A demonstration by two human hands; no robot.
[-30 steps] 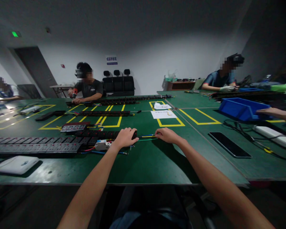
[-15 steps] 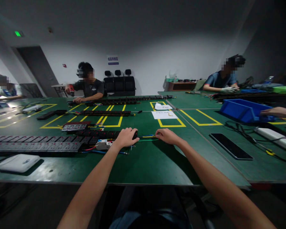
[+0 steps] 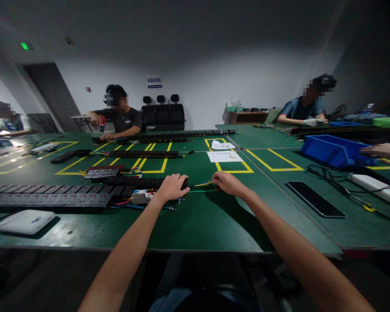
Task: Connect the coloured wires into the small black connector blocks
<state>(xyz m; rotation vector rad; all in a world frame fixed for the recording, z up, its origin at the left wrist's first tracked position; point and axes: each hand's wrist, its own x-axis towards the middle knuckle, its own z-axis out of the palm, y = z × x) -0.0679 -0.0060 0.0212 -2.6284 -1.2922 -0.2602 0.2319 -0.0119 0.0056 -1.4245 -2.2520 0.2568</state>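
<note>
My left hand [image 3: 173, 187] is wrapped over the right end of a black socket strip [image 3: 149, 183] lying on the green table. Thin yellow and green wires [image 3: 199, 185] run out of that end to the right. My right hand [image 3: 226, 183] pinches the wires near their far ends, a little above the table. Left of my left hand, a white breaker-like block [image 3: 141, 197] with red and blue wires sits at the end of a wide black panel of sockets [image 3: 48, 197].
A white box [image 3: 25, 222] lies front left, a phone [image 3: 315, 199] to the right. Beyond it are black cables, a white power strip [image 3: 377, 187] and a blue bin [image 3: 336, 151] with another person's hand at it. Paper sheets [image 3: 224, 156] lie ahead. People sit across the table, one holding a red drill [image 3: 102, 121].
My right hand has risen slightly, and the yellow wire lifts with it. My left hand stays on the strip. The person across has moved the red drill a little to the right.
</note>
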